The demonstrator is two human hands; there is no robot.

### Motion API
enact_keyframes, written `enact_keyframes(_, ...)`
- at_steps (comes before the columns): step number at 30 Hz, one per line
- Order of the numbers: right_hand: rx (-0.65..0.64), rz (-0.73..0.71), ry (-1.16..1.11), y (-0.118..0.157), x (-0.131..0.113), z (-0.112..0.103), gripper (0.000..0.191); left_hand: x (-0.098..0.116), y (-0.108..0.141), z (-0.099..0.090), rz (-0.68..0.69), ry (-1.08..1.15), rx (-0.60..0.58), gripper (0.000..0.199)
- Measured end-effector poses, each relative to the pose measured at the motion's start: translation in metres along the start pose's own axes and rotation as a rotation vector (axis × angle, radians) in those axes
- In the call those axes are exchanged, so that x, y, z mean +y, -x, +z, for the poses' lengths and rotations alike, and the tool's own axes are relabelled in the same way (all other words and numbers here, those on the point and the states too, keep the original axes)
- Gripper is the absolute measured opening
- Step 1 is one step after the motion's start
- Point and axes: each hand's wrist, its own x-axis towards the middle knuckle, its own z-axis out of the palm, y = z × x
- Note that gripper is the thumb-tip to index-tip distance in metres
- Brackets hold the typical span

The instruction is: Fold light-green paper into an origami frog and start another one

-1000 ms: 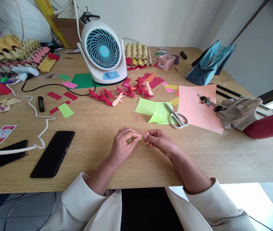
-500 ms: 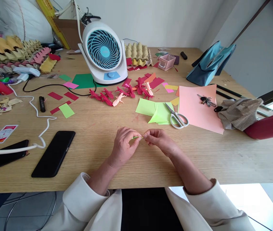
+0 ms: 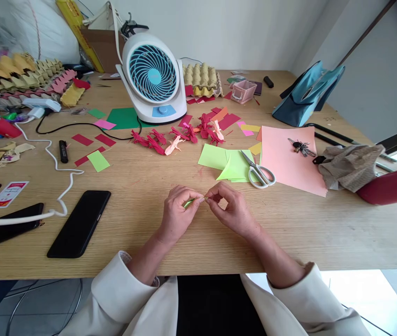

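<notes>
A small folded piece of green paper (image 3: 189,203) is pinched in my left hand (image 3: 179,212), mostly hidden by the fingers. My right hand (image 3: 231,209) pinches its thin tip, thumb against forefinger, and the fingertips of both hands almost meet. Beyond my hands lie light green paper sheets (image 3: 212,156), with white-handled scissors (image 3: 259,172) resting on them. Several folded red paper figures (image 3: 154,142) and a pale pink folded figure (image 3: 173,145) stand in a row farther back.
A white and blue fan (image 3: 154,77) stands at the back. To the left lie a black phone (image 3: 79,224), a white cable (image 3: 58,198) and a marker (image 3: 63,151). On the right are a pink sheet (image 3: 289,163) bearing keys (image 3: 303,148), a crumpled cloth (image 3: 348,165) and a red bottle (image 3: 390,184).
The fingers of my right hand have arched up, leaving a gap between thumb and forefinger. My left hand has tilted slightly, and more of the green paper shows. The view has shifted a little.
</notes>
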Motion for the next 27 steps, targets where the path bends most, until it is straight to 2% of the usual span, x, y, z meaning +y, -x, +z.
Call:
enact_keyframes(8,-0.042,0.099,-0.047,0.0001,-0.0034,-0.0018,0.007,-0.0032,0.001,-0.0006,0.075,-0.067,0.021,0.008)
enact_keyframes(16,-0.071,0.186,-0.118,-0.0002,-0.0014,-0.0021,0.01,-0.0032,-0.0001,0.0006,0.034,-0.013,0.004,0.009)
enact_keyframes(23,-0.043,0.012,0.015,0.0012,-0.0017,0.0019,0.012,0.002,-0.0003,0.0019,-0.037,0.006,-0.084,0.013)
enact_keyframes(27,-0.065,0.006,0.023,0.0011,-0.0017,0.0019,0.012,0.0032,-0.0018,0.0005,-0.035,0.03,-0.101,0.014)
